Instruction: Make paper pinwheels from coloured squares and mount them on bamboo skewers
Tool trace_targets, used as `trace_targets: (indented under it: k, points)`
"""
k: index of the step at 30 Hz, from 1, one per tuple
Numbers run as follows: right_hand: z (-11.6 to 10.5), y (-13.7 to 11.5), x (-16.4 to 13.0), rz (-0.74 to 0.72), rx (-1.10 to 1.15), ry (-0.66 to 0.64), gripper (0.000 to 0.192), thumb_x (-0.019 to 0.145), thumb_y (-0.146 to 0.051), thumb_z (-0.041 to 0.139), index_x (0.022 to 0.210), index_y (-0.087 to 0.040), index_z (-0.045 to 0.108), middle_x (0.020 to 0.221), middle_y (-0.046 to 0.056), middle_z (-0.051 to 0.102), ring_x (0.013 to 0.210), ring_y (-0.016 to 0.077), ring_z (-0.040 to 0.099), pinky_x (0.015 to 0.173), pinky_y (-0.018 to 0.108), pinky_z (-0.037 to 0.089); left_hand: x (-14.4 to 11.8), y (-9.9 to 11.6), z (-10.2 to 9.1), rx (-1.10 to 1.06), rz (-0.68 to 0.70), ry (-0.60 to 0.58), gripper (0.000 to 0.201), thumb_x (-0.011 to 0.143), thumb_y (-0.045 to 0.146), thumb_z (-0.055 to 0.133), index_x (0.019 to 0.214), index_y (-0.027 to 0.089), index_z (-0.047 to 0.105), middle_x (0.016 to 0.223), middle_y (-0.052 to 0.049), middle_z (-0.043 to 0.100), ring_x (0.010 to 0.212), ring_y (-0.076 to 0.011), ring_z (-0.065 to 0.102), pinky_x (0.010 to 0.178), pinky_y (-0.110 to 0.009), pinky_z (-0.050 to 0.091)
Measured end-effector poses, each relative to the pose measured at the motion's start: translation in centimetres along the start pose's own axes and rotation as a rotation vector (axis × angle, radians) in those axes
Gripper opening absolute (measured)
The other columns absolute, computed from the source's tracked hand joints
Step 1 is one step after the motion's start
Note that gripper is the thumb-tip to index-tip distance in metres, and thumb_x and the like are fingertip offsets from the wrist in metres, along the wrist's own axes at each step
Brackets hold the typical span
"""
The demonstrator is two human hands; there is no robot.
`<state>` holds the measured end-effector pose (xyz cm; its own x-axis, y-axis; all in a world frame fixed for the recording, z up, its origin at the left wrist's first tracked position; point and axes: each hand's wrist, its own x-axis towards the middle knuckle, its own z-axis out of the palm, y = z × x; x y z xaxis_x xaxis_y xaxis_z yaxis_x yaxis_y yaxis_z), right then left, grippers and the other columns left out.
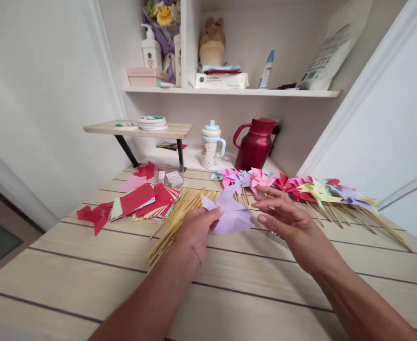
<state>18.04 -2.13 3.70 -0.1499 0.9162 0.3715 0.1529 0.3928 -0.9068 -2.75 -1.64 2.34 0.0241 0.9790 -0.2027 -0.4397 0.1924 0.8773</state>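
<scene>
The lilac paper pinwheel point(231, 214) sits above the worktop point(229, 293), pinched at its left edge by the left hand point(194, 232), whose fingers are closed on it. The right hand point(282, 215) lies just right of it, fingers spread open, fingertips at its right edge, holding nothing. The bamboo sticks point(174, 215) lie nearer the left hand, running diagonally.

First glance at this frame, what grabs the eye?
The lilac paper pinwheel at centre, pinched by the left hand, with the right hand open, its fingers at the paper's right edge. Behind them a row of finished pinwheels in many colours runs along the right of the table. Left of centre lie bamboo sticks and a stack of red paper squares.
</scene>
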Motion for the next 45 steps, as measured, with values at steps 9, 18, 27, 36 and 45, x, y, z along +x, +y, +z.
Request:
trace_targets:
  k: [9,18,27,36,45]
  points:
    - [0.6,0.2,-0.2,-0.069,-0.125,-0.124,0.009,0.083,-0.040,0.076,0.091,-0.038,0.078,0.150,-0.001,0.042,0.144,0.0324,0.033,0.116,0.054,0.030,-1.5,0.5,1.2,0.004,-0.002,-0.070,0.032,0.064,0.028,0.083,0.089,0.010,0.079,0.086,-0.012,0.077,0.075,-0.0184,0.068,0.077,-0.030,0.051]
    - [0.9,0.1,0.0,0.036,-0.148,-0.082,0.020,0.079,-0.046,0.077,0.077,-0.027,0.074,0.127,0.006,0.055,0.133,0.0317,0.044,0.115,0.051,0.029,-2.2,0.5,1.6,0.079,0.029,-0.067,0.025,0.067,0.028,0.082,0.086,0.012,0.080,0.083,-0.010,0.077,0.067,-0.0141,0.065,0.069,-0.026,0.049]
    - [1.8,-0.9,-0.3,0.068,-0.097,-0.036,0.026,0.078,-0.049,0.076,0.072,-0.024,0.069,0.119,0.007,0.057,0.123,0.0299,0.050,0.109,0.047,0.036,-2.5,0.6,1.9,0.095,0.028,-0.021,0.024,0.066,0.029,0.083,0.084,0.014,0.081,0.081,-0.009,0.078,0.069,-0.0178,0.069,0.069,-0.028,0.050]
    - [1.8,-1.0,-0.3,0.024,-0.160,-0.027,0.020,0.079,-0.039,0.075,0.068,-0.024,0.068,0.118,0.007,0.056,0.120,0.0290,0.053,0.106,0.045,0.037,-2.5,0.5,2.1,0.124,0.041,0.001,0.021,0.066,0.029,0.084,0.082,0.015,0.081,0.079,-0.008,0.078,0.069,-0.0179,0.068,0.070,-0.029,0.050]
    - [2.2,-1.4,-0.6,-0.021,-0.204,-0.018,0.020,0.081,-0.035,0.074,0.067,-0.023,0.065,0.112,0.006,0.057,0.110,0.0259,0.056,0.101,0.042,0.041,-2.7,0.8,2.6,0.128,0.042,0.028,0.015,0.065,0.022,0.082,0.078,0.014,0.080,0.079,-0.009,0.078,0.070,-0.0179,0.068,0.070,-0.028,0.051]
